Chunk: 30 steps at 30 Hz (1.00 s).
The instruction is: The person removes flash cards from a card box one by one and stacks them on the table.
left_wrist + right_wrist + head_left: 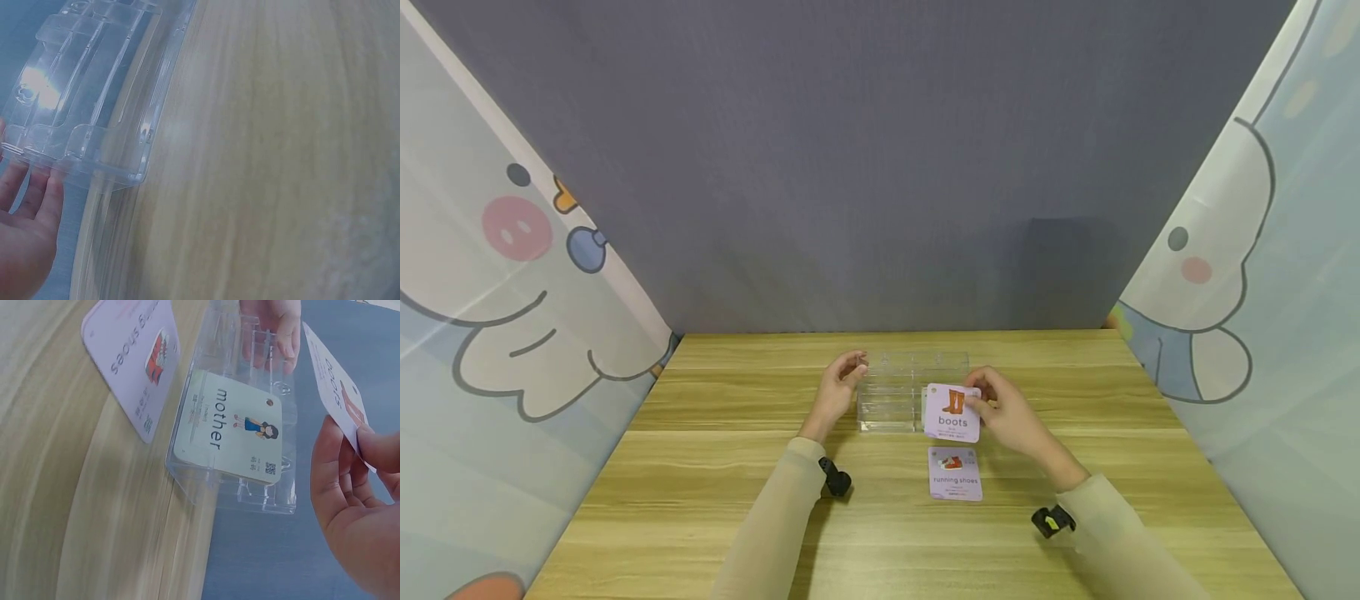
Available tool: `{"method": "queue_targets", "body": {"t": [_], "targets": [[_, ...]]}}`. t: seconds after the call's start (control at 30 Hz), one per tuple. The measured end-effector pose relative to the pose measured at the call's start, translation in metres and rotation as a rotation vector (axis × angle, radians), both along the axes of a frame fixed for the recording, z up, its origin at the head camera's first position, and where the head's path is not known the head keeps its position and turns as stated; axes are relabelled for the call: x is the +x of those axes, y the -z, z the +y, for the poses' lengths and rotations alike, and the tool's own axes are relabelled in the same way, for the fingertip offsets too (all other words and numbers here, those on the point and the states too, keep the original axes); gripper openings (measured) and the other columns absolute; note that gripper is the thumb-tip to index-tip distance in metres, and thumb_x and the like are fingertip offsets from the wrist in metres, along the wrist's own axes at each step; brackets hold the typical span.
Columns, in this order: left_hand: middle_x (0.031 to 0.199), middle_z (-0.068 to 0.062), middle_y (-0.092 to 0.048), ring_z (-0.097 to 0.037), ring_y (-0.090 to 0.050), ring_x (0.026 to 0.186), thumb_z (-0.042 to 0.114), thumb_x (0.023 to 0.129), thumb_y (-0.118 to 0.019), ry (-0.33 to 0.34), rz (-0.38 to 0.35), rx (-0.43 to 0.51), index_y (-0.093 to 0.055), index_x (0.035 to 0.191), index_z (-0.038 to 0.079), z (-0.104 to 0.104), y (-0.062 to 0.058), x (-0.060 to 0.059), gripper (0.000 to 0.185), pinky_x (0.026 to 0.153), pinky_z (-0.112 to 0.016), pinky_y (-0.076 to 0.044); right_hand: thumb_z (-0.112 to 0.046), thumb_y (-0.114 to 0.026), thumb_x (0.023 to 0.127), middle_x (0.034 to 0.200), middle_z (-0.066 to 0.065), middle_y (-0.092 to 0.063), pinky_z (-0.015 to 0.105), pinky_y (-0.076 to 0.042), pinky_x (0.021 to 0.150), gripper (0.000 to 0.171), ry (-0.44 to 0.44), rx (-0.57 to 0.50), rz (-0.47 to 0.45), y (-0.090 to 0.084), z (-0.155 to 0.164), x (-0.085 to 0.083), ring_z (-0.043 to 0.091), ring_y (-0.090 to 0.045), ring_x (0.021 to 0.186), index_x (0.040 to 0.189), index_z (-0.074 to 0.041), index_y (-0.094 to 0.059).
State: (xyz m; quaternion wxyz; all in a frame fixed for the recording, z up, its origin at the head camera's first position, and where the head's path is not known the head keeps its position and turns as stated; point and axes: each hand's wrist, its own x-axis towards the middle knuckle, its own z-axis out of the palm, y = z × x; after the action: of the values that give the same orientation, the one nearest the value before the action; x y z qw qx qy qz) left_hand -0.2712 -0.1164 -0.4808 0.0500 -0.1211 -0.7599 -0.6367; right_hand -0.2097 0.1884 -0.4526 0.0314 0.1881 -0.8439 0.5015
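Observation:
A clear plastic card rack [887, 408] with stepped compartments stands on the table. My left hand [837, 390] grips its left end; in the left wrist view that hand's fingers [47, 197] lie against the rack's side. Between thumb and fingers, my right hand [1006, 417] pinches a lilac "boots" flashcard [952, 427] in front of the rack's right half. The right wrist view shows this card tilted and apart from the rack. A pale green "mother" card [234, 428] sits in the rack's right front compartment. Flat on the table, nearer me, lies a lilac "running shoes" card [955, 487].
The wooden table [715, 500] reaches back to a grey fabric panel [880, 167]. Cartoon-printed curtains [467, 375] hang at both sides. Each wrist wears a black strap with a small device [835, 479].

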Motion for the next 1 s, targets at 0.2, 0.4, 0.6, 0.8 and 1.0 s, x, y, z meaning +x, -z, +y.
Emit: {"method": "queue_targets", "body": {"t": [0.2, 0.4, 0.6, 0.8, 1.0], "targets": [[0.123, -0.033, -0.061, -0.037, -0.061, 0.109, 0.001, 0.103, -0.058, 0.000, 0.002, -0.006, -0.059, 0.133, -0.007, 0.001, -0.001, 0.000, 0.032, 0.094, -0.041, -0.049, 0.003, -0.063, 0.098, 0.094, 0.011, -0.057, 0.037, -0.055, 0.059, 0.017, -0.002, -0.013, -0.035, -0.002, 0.000, 0.003, 0.021, -0.055, 0.076, 0.112, -0.003, -0.056], [0.120, -0.029, -0.063, -0.040, -0.060, 0.110, 0.000, 0.102, -0.058, -0.006, 0.004, -0.004, -0.059, 0.133, -0.007, 0.001, 0.000, 0.000, 0.031, 0.095, -0.042, -0.048, 0.005, -0.063, 0.097, 0.095, 0.011, -0.057, 0.037, -0.056, 0.058, 0.018, -0.015, -0.015, -0.039, -0.003, -0.001, 0.006, 0.022, -0.054, 0.076, 0.111, -0.004, -0.057], [0.120, -0.028, -0.064, -0.041, -0.060, 0.109, 0.000, 0.102, -0.058, -0.010, 0.006, -0.002, -0.059, 0.133, -0.008, 0.001, 0.000, 0.000, 0.031, 0.094, -0.042, -0.048, 0.005, -0.063, 0.097, 0.097, 0.009, -0.059, 0.028, -0.051, 0.057, 0.019, -0.016, 0.012, -0.040, -0.001, -0.001, 0.009, 0.021, -0.055, 0.076, 0.112, -0.004, -0.057], [0.121, -0.027, -0.064, -0.039, -0.061, 0.110, 0.001, 0.103, -0.058, -0.006, 0.000, -0.007, -0.059, 0.133, -0.006, 0.001, 0.000, 0.000, 0.032, 0.094, -0.040, -0.049, 0.005, -0.062, 0.097, 0.097, 0.010, -0.061, 0.028, -0.051, 0.057, 0.018, -0.017, 0.004, -0.041, 0.000, -0.002, 0.010, 0.021, -0.055, 0.074, 0.112, -0.004, -0.058], [0.121, -0.027, -0.064, -0.038, -0.061, 0.110, 0.002, 0.103, -0.057, 0.000, -0.002, -0.014, -0.059, 0.134, -0.006, 0.000, -0.001, 0.000, 0.032, 0.095, -0.042, -0.049, 0.006, -0.063, 0.097, 0.099, 0.011, -0.062, 0.028, -0.051, 0.056, 0.018, -0.024, -0.005, -0.045, 0.003, 0.000, 0.011, 0.020, -0.056, 0.074, 0.112, -0.003, -0.058]]}}
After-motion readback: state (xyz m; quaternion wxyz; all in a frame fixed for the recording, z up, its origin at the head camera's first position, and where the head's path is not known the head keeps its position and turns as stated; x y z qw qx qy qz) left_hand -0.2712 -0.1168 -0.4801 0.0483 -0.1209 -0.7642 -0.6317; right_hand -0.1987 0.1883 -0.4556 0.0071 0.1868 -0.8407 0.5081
